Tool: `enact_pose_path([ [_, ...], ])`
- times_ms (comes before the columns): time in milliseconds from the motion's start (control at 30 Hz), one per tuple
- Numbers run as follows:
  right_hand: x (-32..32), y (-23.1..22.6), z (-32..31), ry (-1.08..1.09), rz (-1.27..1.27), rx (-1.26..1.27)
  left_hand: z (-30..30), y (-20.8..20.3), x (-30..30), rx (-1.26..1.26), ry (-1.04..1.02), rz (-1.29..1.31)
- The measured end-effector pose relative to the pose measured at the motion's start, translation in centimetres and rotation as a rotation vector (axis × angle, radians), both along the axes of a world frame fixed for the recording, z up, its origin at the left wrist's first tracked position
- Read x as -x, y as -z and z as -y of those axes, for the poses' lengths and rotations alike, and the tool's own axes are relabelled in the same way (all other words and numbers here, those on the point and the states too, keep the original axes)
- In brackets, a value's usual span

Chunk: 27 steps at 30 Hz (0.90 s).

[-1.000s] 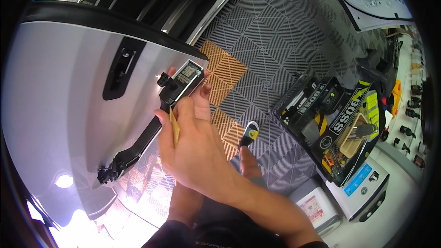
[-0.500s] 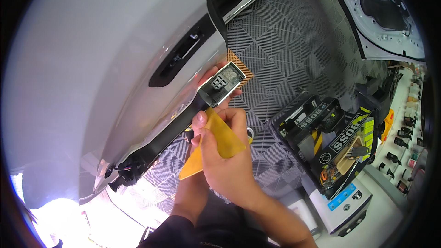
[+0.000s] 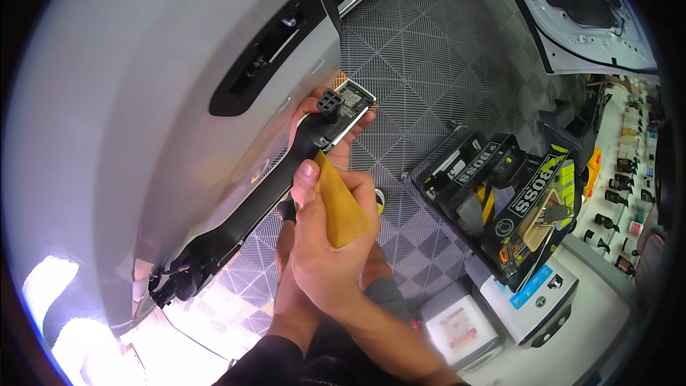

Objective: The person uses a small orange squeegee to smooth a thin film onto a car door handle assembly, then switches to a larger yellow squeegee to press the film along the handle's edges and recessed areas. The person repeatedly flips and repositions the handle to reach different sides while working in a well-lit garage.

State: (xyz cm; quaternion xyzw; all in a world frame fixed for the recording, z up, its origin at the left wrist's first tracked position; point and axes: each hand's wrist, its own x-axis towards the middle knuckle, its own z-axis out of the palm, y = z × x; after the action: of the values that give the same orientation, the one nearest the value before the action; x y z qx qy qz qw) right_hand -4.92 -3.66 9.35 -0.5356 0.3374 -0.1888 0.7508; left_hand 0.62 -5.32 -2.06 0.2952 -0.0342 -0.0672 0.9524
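Frame centre: black door-handle assembly runs lower left to upper right, left hand closed around its upper connector end, right hand pinching yellow wedge just below, tip against it.

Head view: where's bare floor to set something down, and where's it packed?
Free: grey tiled floor between the white car panel and the open black tool case. Crowded: lower right, where the tool case, white boxes and shelf of small bottles sit close. Both hands, left hand and right hand, fill the centre with the black trim piece and yellow wedge.
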Motion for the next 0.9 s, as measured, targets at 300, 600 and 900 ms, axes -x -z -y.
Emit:
enact_pose_path([
  [300, 0.5, 1.6, -0.1, -0.014, 0.128, -0.042, -2.3, 0.5, 1.5, -0.091, 0.095, -0.035],
  [600, 1.5, 1.8, 2.2, -0.122, 0.040, -0.147, -4.7, 1.1, -2.3, -0.333, 0.281, 0.218],
  [900, 2.2, -0.4, 2.1, -0.183, 0.090, 0.168, -4.2, -1.4, -3.3, 0.099, 0.562, -0.086],
])
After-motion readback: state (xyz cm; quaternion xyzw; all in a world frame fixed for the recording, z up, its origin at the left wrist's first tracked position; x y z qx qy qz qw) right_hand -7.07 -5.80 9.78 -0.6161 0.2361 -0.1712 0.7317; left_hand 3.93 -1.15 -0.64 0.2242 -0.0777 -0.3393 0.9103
